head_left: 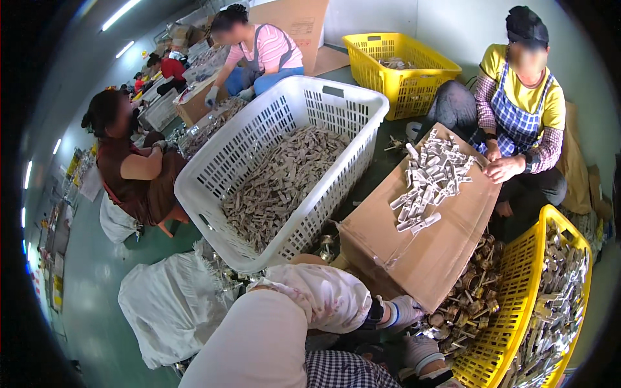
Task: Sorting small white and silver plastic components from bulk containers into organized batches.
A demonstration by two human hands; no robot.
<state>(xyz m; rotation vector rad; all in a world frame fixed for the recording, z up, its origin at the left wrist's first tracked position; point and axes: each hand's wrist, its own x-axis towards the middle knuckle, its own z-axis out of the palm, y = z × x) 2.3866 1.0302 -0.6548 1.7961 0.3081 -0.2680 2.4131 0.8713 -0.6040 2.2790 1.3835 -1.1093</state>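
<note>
My left hand, in a pale knit glove, is just below the near corner of a cardboard box, beside a heap of brass-coloured metal parts with stems. Its fingers look curled, and whatever they hold is hidden. Lower down, my right hand, also gloved, is at the near edge of the same heap. Its fingers are dark and blurred, so their grip does not show. Silvery metal clips or levers lie piled on the box top.
A white basket of small metal pieces stands left of the box. A yellow basket of metal parts is at the right, another yellow basket behind. Opposite, a co-worker handles parts at the box. A white sack lies left of my legs.
</note>
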